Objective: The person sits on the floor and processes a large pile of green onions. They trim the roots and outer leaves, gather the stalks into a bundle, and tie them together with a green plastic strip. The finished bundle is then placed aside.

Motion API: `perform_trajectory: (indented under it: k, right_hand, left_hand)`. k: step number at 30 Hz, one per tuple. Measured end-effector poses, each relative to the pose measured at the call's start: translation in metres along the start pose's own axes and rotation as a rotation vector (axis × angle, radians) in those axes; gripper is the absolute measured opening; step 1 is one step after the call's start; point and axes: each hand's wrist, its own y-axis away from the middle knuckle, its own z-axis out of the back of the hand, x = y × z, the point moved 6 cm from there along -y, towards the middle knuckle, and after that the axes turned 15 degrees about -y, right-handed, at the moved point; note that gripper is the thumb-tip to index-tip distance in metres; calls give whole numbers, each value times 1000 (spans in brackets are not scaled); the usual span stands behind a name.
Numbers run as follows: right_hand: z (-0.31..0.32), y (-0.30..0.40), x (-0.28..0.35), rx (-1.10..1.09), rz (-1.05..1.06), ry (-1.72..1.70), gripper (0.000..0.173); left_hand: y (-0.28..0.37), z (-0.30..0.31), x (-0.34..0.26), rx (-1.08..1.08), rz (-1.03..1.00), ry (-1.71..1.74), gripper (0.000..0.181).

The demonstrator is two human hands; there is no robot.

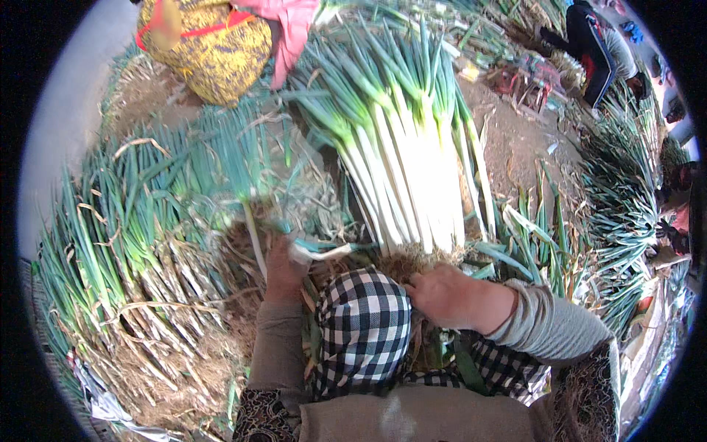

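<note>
A bundle of cleaned green onions [409,177] lies in front of me, white stalks toward me and green leaves pointing away. My right hand [450,298] is at its root end, fingers curled; whether it grips the roots I cannot tell. My left hand [284,262] is blurred, left of the bundle, with a single green onion [254,237] beside it; its hold is unclear. Between the hands and the bundle lies a short loose white stalk [331,253]. To the left spreads a pile of unpeeled green onions [160,276] with brown, rooty ends.
A person in yellow patterned clothing [221,55] is at the upper left. Another person in dark trousers [591,55] is at the upper right, near a red-framed stool [530,83]. More green onions [618,182] line the right side. My checkered-cloth knee [364,326] rises between my arms.
</note>
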Motion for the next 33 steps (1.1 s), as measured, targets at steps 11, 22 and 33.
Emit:
perform_trajectory:
  k: [11,22,33]
  right_hand:
    - [-20,49,-10,-344,4,-193,30]
    - [-149,10,-6,-208,200,-430,23]
    - [-135,22,-7,-138,162,-249,36]
  left_hand:
    - [-7,3,-29,-86,546,1126,31]
    - [-16,5,-105,48,220,664,50]
    - [10,-31,-173,782,-77,-485,27]
